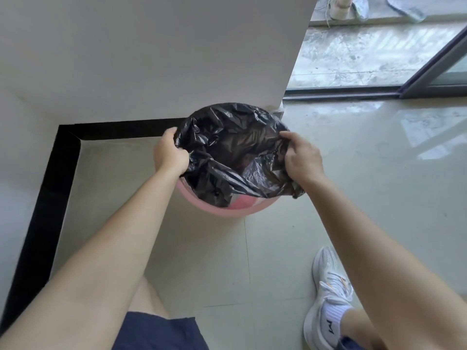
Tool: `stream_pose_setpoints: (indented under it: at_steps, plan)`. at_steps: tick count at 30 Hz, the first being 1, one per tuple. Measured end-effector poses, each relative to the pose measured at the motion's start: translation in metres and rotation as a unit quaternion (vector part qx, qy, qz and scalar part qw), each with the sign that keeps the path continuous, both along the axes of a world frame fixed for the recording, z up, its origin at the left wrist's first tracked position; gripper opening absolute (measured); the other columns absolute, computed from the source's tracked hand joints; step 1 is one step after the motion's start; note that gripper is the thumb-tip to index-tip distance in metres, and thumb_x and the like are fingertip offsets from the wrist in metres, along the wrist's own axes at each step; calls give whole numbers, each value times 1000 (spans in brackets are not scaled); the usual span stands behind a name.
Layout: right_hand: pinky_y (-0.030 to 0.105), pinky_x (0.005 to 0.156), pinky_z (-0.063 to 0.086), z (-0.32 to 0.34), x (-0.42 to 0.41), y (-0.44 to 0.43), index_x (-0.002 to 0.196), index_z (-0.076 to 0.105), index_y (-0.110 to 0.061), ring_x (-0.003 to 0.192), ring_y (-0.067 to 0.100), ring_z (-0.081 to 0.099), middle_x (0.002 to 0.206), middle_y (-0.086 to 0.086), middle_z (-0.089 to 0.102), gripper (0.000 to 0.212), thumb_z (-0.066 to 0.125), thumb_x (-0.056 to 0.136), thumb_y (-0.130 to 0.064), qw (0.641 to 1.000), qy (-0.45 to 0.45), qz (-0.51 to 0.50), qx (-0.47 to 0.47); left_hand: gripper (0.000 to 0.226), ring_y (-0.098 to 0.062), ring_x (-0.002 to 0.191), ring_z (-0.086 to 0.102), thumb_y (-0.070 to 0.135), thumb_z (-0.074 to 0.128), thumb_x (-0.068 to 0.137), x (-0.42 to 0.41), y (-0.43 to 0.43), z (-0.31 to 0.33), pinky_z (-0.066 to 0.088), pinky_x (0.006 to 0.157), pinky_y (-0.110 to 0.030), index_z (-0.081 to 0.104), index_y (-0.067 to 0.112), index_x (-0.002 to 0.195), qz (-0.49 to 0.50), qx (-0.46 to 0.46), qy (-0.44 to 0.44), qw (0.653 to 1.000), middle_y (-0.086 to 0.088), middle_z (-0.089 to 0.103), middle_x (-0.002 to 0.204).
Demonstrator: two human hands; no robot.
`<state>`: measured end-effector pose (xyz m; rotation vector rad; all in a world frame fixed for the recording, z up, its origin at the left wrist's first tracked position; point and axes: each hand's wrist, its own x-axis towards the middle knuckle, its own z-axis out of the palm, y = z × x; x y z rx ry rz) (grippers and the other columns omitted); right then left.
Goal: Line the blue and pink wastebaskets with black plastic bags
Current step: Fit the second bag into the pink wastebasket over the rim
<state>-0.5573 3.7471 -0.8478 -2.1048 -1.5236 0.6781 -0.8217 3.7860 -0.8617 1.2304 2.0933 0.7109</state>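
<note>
Bright daylight, wide-angle view

We see sun through the glass door (437, 59) glaring off the glossy floor (379, 173); soft shadows sit left, edges bend, and the bag (235, 147) shines slightly.

A home interior: glossy tiled floor (353, 173), sliding glass door (429, 69) onto a balcony.

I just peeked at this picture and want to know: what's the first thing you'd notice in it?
The crinkly black plastic bag in the middle grabs the eye first, held open by the left hand and the right hand gripping its two sides. Under it peeks the pink wastebasket, standing on the pale tiled floor by a wall corner. A white sneaker shows at the lower right.
</note>
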Motion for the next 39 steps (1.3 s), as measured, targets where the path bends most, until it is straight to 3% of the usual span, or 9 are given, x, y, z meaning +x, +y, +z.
stream_pose_setpoints:
  at_steps: [3, 8, 12, 16, 22, 27, 32, 37, 39]
  plan:
    - [34, 98, 46, -11, -8, -5, 118, 65, -27, 111, 21, 59, 115, -1, 67, 34, 41, 96, -18, 967, 191, -169, -7, 55, -20, 116, 55, 26, 66, 84, -8, -7, -3, 43, 95, -28, 47, 20, 135, 118, 23, -93, 988, 0, 54, 132]
    - [47, 81, 60, -38, -17, -6, 109, 70, -5, 92, 32, 72, 103, 18, 73, 35, 47, 85, 5, 815, 490, -284, -121, 85, -27, 120, 51, 53, 75, 66, 1, -56, -8, 45, 96, -40, 42, 16, 135, 289, -16, -177, 941, -10, 48, 134]
    - [36, 78, 60, -44, -29, -10, 96, 67, -15, 88, 25, 69, 99, 10, 72, 18, 70, 81, -6, 834, 443, -311, -107, 28, -33, 96, 61, 34, 53, 92, 25, -96, -25, 47, 77, -34, 52, 7, 97, 344, 23, -260, 902, -11, 63, 101]
    - [36, 95, 52, -42, -30, -6, 108, 69, -26, 104, 19, 65, 114, 1, 69, 35, 65, 80, -47, 914, 281, -285, -70, 40, -30, 93, 59, 40, 37, 100, 32, -93, -20, 44, 78, -32, 58, 7, 100, 363, 78, -217, 903, -11, 66, 107]
    - [40, 96, 45, -29, -63, -17, 127, 46, -17, 111, 27, 54, 129, 7, 47, 63, 53, 85, -63, 871, 328, -362, -47, 24, -23, 97, 67, 40, 41, 97, 37, -79, -27, 60, 73, -39, 61, 30, 91, 321, 56, -406, 854, -1, 68, 108]
    - [48, 87, 56, -47, -88, -29, 89, 51, -30, 94, 21, 67, 96, -5, 64, 17, 53, 90, -47, 817, 420, -393, 42, 16, -17, 84, 63, 31, 51, 96, 34, -89, -32, 57, 65, -34, 55, 16, 100, 368, 61, -365, 853, 2, 64, 94]
    - [48, 81, 58, -65, -77, -33, 83, 60, -22, 83, 21, 64, 80, -5, 63, 28, 43, 99, -38, 813, 393, -428, 30, 13, -18, 86, 65, 26, 49, 96, 25, -90, -37, 52, 67, -30, 59, 25, 87, 375, -26, -440, 815, 0, 67, 101]
    - [43, 84, 57, -76, -53, -21, 92, 62, -29, 83, 26, 68, 88, 2, 71, 20, 52, 94, -46, 920, 249, -296, -62, 5, -17, 82, 61, 23, 58, 86, 6, -72, -34, 46, 73, -32, 58, 19, 83, 341, -136, -455, 812, 1, 62, 80]
    - [42, 81, 59, -70, -40, -12, 102, 64, -27, 77, 23, 69, 95, 7, 72, 15, 59, 90, -36, 915, 272, -287, -87, 6, -17, 76, 57, 18, 55, 77, -4, -65, -25, 43, 71, -32, 57, 17, 82, 367, -110, -437, 814, 2, 58, 77]
